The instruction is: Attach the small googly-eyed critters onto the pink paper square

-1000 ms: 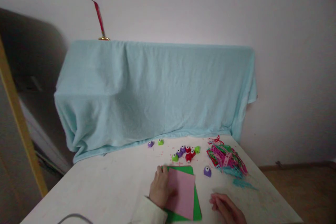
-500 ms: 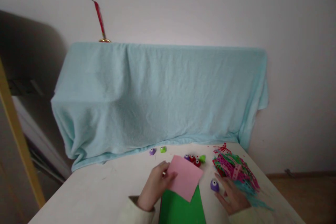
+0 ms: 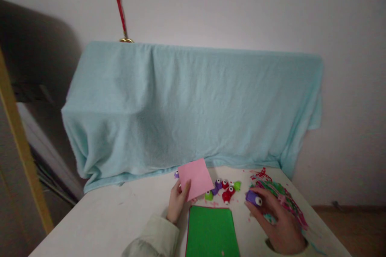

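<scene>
Left hand [image 3: 178,202] pinches a pink paper [image 3: 196,177] lifted above the bench [image 3: 114,221]; right hand [image 3: 277,221] grips a purple punch [image 3: 252,197] beside the green sheet [image 3: 211,231]

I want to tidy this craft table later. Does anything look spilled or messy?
Yes. Small pink paper bits lie scattered on the white table around the little punches, and a tangled heap of cut paper strips sprawls by the right hand. The green sheet lies flat and tidy.
</scene>
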The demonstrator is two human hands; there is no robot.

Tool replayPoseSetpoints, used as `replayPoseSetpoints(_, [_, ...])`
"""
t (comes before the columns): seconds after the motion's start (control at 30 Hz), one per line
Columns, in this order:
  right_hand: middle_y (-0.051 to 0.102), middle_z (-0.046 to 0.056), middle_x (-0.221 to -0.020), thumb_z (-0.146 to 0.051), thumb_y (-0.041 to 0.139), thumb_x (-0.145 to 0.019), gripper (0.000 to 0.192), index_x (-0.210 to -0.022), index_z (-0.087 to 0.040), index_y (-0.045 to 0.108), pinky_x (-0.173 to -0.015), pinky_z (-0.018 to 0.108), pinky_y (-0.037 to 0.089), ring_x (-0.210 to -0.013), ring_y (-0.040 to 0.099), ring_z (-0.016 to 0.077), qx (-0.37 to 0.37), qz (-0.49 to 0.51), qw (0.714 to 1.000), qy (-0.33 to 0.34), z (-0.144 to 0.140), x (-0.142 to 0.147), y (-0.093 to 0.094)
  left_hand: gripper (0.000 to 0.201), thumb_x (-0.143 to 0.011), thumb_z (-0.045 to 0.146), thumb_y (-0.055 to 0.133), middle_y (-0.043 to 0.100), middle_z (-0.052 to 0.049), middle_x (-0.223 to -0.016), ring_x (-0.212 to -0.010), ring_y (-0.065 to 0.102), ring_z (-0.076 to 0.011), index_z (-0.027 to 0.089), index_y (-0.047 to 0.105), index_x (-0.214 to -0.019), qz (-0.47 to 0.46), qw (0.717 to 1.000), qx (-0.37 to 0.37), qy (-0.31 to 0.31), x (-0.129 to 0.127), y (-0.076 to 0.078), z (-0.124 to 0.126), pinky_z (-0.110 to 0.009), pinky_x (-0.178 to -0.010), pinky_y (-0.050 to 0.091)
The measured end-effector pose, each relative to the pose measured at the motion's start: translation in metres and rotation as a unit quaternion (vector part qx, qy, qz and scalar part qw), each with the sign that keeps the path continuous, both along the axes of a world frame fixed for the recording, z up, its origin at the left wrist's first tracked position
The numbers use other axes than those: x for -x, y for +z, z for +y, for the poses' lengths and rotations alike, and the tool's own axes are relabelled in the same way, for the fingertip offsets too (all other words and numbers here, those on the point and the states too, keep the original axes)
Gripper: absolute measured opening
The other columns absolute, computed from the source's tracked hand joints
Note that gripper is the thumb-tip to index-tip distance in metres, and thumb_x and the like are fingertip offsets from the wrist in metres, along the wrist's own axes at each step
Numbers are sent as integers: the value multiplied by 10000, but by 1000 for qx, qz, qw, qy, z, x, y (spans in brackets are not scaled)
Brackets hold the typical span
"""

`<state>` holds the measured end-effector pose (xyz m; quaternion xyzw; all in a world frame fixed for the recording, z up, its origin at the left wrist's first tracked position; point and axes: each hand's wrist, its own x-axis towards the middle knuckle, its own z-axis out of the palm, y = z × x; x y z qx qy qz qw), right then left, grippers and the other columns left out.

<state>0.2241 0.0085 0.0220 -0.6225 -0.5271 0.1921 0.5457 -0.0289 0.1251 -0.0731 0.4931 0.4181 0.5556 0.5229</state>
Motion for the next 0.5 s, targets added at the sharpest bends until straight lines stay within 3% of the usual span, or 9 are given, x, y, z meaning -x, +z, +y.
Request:
replayPoseSetpoints(0.07, [676, 84, -863, -534, 687, -659, 504, -1040, -214, 610, -568, 307, 529, -634, 629, 211, 26, 91, 993, 65, 5, 19, 11, 552, -722, 516, 656, 661, -82, -769, -520, 588, -150, 93, 565, -1064, -11, 1000, 7, 17, 2, -1, 2, -206, -425, 448])
replayPoseSetpoints(0.1, [667, 76, -771, -540, 671, -682, 457, -978, -195, 622, -544, 297, 518, -608, 620, 204, 57, 128, 984, 108, 6, 28, 10, 554, -725, 514, 655, 653, -78, -726, -490, 576, -143, 85, 560, -1062, -15, 1000, 9, 20, 3, -1, 2, -205, -412, 442])
replayPoseSetpoints(0.2, [623, 60, -676, -579, 584, -752, 422, -788, -160, 605, -510, 287, 498, -539, 599, 175, 105, 223, 953, 177, 3, 52, -16, 588, -774, 537, 589, 638, -82, -654, -441, 565, -153, 58, 532, -1110, -45, 996, 41, -62, 4, -1, 0, -247, -427, 467])
replayPoseSetpoints(0.3, [632, 69, -670, -666, 573, -703, 530, -820, -149, 592, -439, 281, 477, -488, 606, 181, 175, 297, 924, 164, -14, 70, -55, 605, -796, 557, 543, 652, -115, -717, -495, 581, -175, 44, 547, -1117, -37, 978, 70, -191, 2, -4, -5, -275, -466, 471])
replayPoseSetpoints(0.37, [638, 90, -634, -705, 580, -658, 587, -805, -138, 614, -446, 301, 488, -512, 632, 218, 245, 307, 907, 153, -27, 75, -72, 556, -801, 544, 545, 662, -122, -803, -621, 604, -198, 60, 596, -1071, 27, 974, 39, -222, -1, -7, -8, -278, -547, 476])
replayPoseSetpoints(0.43, [656, 110, -654, -694, 611, -638, 588, -839, -143, 645, -501, 347, 520, -598, 662, 264, 266, 300, 907, 129, -38, 72, -78, 500, -815, 522, 540, 665, -110, -883, -752, 601, -222, 90, 629, -1050, 110, 969, -10, -222, -2, -10, -9, -283, -634, 468])
replayPoseSetpoints(0.5, [679, 127, -740, -642, 640, -653, 532, -886, -165, 671, -614, 401, 543, -746, 670, 306, 212, 273, 933, 98, -46, 60, -73, 473, -831, 508, 522, 665, -96, -944, -826, 587, -241, 118, 632, -1075, 172, 960, -42, -215, -2, -12, -9, -294, -689, 456])
